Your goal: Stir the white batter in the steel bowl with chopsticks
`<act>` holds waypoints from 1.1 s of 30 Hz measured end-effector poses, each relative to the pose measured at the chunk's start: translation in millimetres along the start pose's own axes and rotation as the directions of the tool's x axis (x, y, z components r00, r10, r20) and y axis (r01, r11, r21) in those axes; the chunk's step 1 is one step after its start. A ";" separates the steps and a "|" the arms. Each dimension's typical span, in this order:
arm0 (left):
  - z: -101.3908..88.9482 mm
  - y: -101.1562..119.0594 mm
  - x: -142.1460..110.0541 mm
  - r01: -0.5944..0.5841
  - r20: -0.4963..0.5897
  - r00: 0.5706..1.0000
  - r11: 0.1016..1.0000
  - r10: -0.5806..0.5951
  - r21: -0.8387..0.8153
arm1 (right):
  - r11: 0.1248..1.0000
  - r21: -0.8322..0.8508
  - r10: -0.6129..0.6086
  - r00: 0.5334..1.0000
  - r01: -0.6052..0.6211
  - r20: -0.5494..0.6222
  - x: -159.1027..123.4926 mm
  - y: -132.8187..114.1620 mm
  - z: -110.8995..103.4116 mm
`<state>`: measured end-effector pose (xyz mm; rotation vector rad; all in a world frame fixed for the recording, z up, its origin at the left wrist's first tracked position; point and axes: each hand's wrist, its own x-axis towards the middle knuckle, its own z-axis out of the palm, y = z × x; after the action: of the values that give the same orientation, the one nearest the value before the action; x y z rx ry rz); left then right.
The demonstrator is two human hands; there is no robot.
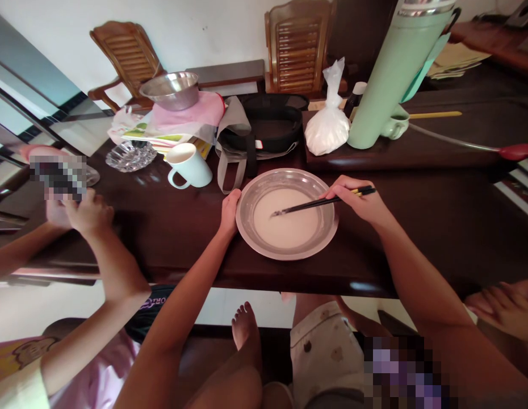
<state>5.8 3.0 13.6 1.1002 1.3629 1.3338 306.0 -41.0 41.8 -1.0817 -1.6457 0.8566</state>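
Note:
A wide metal bowl [285, 254] stands near the front edge of the dark table, with a pale, milky liquid [285, 233] in it. My left hand [230, 211] grips the bowl's left rim. Above the right rim, my right hand [360, 197] is closed around a pair of black chopsticks [315, 203] with gold-coloured ends. Their tips dip into the liquid near the bowl's middle, and some whitish stuff clings to them.
Behind the bowl are a white mug [193, 167], a black-and-grey bag [264, 128], a tied bag of white powder [327, 130] and a tall green flask [394, 79]. A glass dish [130, 156] sits farther left. Another person's hands [87, 213] hold a blurred-out object.

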 end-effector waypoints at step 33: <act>0.4 0.4 -0.2 0.004 0.002 1.000 1.000 -0.004 -0.015 | 0.999 0.039 -0.034 0.996 0.037 -0.078 -0.9 0.8 -3.8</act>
<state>6.2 2.8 14.0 1.0874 1.3510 1.3375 310.0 -41.3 42.0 -1.0420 -1.5726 0.8124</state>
